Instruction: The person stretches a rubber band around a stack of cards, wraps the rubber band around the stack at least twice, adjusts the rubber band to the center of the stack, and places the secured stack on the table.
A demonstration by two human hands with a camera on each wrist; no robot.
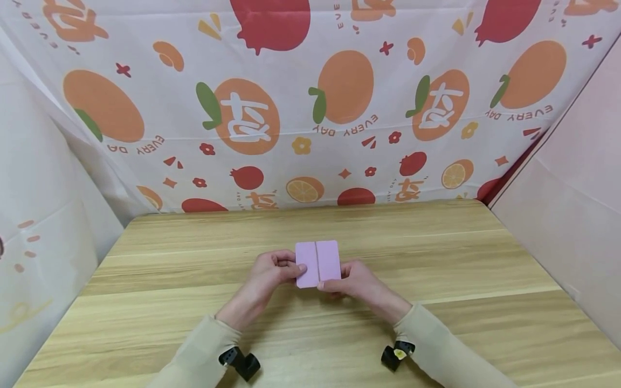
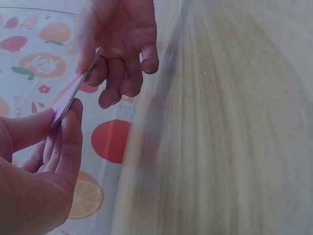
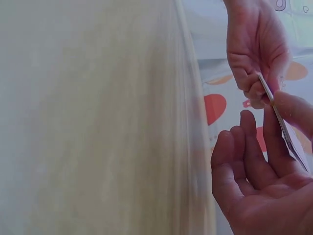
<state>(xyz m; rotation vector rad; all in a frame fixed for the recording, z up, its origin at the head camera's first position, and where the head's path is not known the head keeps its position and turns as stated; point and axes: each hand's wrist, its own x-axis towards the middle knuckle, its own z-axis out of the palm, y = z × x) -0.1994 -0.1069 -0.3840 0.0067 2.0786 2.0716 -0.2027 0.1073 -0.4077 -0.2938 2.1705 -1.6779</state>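
Note:
A lilac-pink square of folded paper (image 1: 305,257) is held up between both hands, its two panels meeting at a seam down the middle. My left hand (image 1: 268,276) pinches its left side, thumb on the face and fingers behind. At the lower right, my right hand (image 1: 361,283) grips it with the thumb lying over the bottom edge by the seam. Seen nearly edge-on in the left wrist view, the folded paper (image 2: 68,100) shows several thin layers. In the right wrist view, the right hand's (image 3: 264,191) other fingers spread loosely behind the sheet.
Below the hands lies a wood-grain table (image 1: 170,307). A white cloth with fruit prints (image 1: 301,161) hangs behind its far edge, and pale cloth panels (image 1: 572,215) stand at both sides. Small black devices (image 1: 240,364) sit on both wrists over beige sleeves (image 1: 204,350).

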